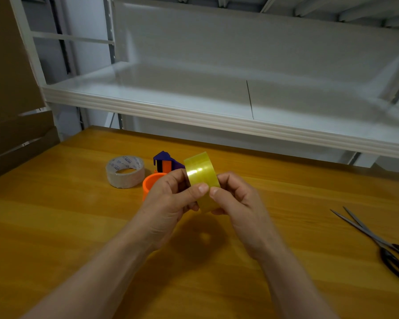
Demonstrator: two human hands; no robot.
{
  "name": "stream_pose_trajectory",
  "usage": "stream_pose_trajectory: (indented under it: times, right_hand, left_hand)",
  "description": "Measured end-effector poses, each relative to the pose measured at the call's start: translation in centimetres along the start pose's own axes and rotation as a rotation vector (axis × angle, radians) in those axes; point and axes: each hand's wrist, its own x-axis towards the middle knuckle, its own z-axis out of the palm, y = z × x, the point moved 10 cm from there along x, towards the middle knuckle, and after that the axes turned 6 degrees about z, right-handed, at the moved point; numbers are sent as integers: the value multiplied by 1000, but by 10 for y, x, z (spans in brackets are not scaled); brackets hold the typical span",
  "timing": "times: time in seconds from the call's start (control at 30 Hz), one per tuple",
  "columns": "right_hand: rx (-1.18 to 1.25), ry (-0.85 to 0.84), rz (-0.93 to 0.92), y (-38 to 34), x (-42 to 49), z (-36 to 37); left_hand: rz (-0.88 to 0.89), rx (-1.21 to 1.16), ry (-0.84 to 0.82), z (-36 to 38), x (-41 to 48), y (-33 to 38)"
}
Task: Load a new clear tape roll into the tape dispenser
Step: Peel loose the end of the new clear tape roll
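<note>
A yellowish clear tape roll (199,172) is held upright above the wooden table (78,226), between both hands. My left hand (171,199) grips its left side, thumb pressed on the outer face. My right hand (235,199) grips the right side, its thumb tip next to the left thumb. Behind my left hand lies the tape dispenser (164,166), purple with an orange core holder (151,181); my hand hides part of it. A second, whitish roll of tape (124,171) lies flat to the dispenser's left.
Black-handled scissors (382,245) lie at the table's right edge. A white metal shelf (217,116) overhangs the back of the table. Brown cardboard (12,111) stands at the far left.
</note>
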Motion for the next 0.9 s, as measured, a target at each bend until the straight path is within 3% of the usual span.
stream_pose_trajectory:
  times: [0.53,0.77,0.9]
  right_hand:
    - [-12,91,76,7,3,-8]
    - [-12,145,100,12,3,-13]
    - [3,121,125,11,2,-10]
  left_hand:
    - [-13,-73,-95,13,-3,1]
    - [2,2,-111,17,-3,-1]
    - [16,4,-58,13,-3,-1]
